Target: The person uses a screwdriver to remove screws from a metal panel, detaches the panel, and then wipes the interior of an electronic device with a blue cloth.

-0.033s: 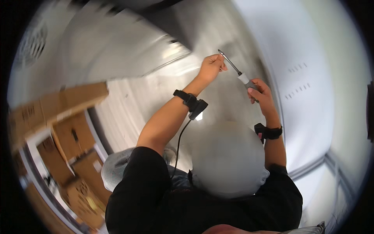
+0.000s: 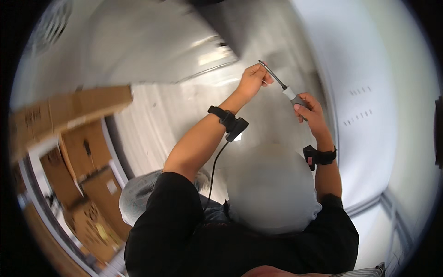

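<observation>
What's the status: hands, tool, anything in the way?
Right hand gripping grey-handled, metal-shafted screwdriver. Left hand at its tip, contact unclear. Thin black cable hangs lower down, off the screwdriver.

Rack [image 2: 115,154]: grey frame, several brown cardboard boxes [image 2: 87,145] inside; a white label [image 2: 112,186] is fixed to one box near the right edge. A long carton [image 2: 69,111] spans the far edge. White panel [image 2: 364,152]: two rows of short dark marks [image 2: 360,91]. Floor [image 2: 147,120]: pale, between rack and panel.
</observation>
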`<state>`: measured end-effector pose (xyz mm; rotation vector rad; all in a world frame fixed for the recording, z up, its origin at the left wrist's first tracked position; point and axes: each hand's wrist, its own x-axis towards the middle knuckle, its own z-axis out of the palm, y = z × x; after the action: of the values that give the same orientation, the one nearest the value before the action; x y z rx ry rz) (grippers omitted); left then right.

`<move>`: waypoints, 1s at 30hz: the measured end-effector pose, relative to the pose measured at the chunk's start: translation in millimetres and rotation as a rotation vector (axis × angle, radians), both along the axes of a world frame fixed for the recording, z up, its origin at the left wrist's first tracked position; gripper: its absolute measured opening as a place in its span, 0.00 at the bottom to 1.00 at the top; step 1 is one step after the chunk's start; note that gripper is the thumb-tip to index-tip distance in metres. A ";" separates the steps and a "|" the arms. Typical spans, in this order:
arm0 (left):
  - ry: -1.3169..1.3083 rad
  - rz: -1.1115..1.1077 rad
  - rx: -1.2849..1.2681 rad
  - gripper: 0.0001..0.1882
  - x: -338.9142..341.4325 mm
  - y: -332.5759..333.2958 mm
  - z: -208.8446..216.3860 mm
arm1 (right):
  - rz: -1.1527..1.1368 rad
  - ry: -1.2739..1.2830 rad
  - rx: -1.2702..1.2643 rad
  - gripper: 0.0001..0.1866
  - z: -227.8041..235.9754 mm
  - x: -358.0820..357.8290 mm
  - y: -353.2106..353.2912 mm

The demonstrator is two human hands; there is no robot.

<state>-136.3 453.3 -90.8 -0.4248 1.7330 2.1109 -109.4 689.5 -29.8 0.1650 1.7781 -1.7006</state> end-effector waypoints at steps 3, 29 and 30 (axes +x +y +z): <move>-0.016 0.267 0.098 0.19 24.6 -104.4 15.0 | 0.316 0.054 -0.056 0.11 -24.2 -34.2 -112.1; -0.068 0.470 0.074 0.12 148.3 -276.2 66.0 | 0.669 -0.154 0.113 0.23 28.4 100.0 -307.7; -0.078 0.424 0.040 0.12 147.6 -277.6 67.3 | 0.604 -0.216 0.054 0.24 24.3 109.6 -309.2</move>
<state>11.3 175.7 -23.5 -0.9196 1.6646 2.3681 0.2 380.4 -5.5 -0.1506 1.5116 -1.1557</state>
